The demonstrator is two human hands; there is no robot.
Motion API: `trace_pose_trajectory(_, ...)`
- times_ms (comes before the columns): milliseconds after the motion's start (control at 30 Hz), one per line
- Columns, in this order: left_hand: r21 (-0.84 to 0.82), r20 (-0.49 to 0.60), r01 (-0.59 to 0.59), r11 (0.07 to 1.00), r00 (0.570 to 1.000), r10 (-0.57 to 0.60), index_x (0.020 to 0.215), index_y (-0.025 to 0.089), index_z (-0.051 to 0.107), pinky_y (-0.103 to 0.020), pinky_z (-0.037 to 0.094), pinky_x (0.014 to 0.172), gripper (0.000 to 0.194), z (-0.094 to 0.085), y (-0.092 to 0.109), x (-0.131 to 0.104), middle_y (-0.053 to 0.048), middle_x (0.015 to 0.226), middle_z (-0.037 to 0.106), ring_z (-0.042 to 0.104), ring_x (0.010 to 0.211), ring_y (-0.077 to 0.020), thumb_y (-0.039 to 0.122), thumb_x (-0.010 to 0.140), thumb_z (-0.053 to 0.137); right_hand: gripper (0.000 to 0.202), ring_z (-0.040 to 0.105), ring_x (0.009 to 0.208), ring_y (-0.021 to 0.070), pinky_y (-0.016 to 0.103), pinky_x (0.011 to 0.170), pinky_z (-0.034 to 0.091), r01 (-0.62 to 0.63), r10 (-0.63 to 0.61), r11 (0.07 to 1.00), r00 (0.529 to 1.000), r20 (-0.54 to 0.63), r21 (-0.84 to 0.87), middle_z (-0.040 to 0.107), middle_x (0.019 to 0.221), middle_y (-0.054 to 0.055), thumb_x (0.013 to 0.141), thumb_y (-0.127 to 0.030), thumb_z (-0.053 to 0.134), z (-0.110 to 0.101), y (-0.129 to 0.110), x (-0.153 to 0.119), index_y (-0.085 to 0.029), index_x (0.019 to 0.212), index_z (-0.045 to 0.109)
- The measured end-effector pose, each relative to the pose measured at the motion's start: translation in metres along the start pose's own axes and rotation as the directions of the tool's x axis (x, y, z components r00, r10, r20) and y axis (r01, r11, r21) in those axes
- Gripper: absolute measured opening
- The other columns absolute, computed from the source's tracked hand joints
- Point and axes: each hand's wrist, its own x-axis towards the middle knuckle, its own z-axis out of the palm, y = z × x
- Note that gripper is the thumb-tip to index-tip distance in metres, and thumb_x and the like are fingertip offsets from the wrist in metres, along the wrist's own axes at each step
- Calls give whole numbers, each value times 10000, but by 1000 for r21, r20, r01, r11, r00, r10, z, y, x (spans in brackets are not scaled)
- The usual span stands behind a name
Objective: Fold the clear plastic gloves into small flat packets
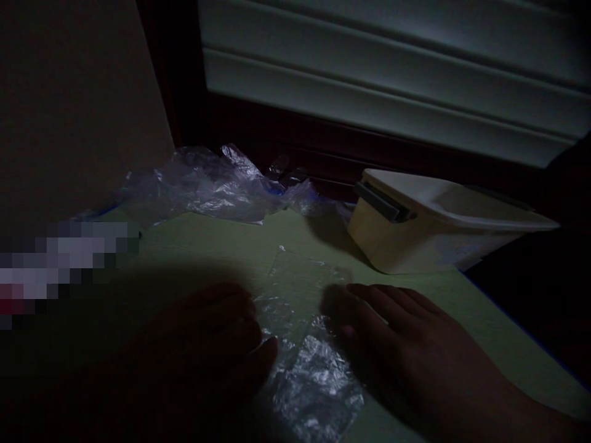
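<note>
A clear plastic bag [318, 381] lies crinkled on the pale green tabletop between my two hands. Its far part is smoother and spreads flat toward the back. My left hand [217, 338], in deep shadow, is closed at the bag's left edge, fingers curled and thumb close to the film; the exact grip is hard to see. On the other side, my right hand [401, 338] rests palm down with its fingers stretched out, the fingertips at the bag's right edge. No grip on the film shows there.
Behind, a heap of thin clear plastic bags [207, 184] lies along the table's back edge. A cream plastic tub [392, 246] with a dark handle stands at the back right, near the table's edge. A pixelated patch covers something at left. Light is very dim.
</note>
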Motion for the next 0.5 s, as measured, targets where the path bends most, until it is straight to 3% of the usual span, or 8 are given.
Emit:
trace_pose_trajectory(100,-5,-38,113,994,993,-113,1034,220,575,-408,484,927,266,6,0,-9,-53,1027,684,599,1018,-252,447,920,495,205,694,756,261,408,637,592,4,-6,999,999,48,44,729,967,119,843,-97,517,3,1,-1,-140,952,685)
trace_pose_trajectory(200,-54,-1,161,986,987,-161,1171,200,545,-366,415,1052,306,9,-3,-9,-71,1255,612,517,1209,-220,412,980,434,236,697,797,264,416,679,596,-8,2,995,998,68,97,729,993,121,815,-51,548,7,1,-1,-124,1000,676)
trace_pose_trajectory(267,-61,44,144,988,989,-141,1109,200,593,-320,446,1008,332,7,-5,-3,-55,1184,648,566,1134,-187,394,1023,338,259,697,828,268,423,698,595,-7,0,993,998,59,122,728,1012,125,820,-37,546,9,1,0,-116,1034,668)
trace_pose_trajectory(367,-74,113,89,993,990,-80,912,201,664,-318,500,820,436,2,-6,7,-38,925,690,619,846,-181,383,1029,285,269,691,849,263,424,715,588,-15,6,988,998,61,156,724,1034,126,844,-46,536,10,0,1,-120,1071,661)
trace_pose_trajectory(433,-100,150,69,993,987,-53,828,214,668,-323,488,727,414,0,-5,8,-25,812,676,587,716,-179,395,1004,340,280,686,868,256,420,732,582,5,-17,984,998,66,176,720,1053,127,853,-45,528,11,0,1,-122,1090,655)
trace_pose_trajectory(500,-112,125,57,992,991,-43,826,230,656,-317,486,770,284,1,-4,4,-5,808,682,593,731,-176,361,956,440,307,679,913,251,415,763,574,45,-59,980,996,63,196,712,1088,134,852,-30,514,12,0,2,-118,1115,644)
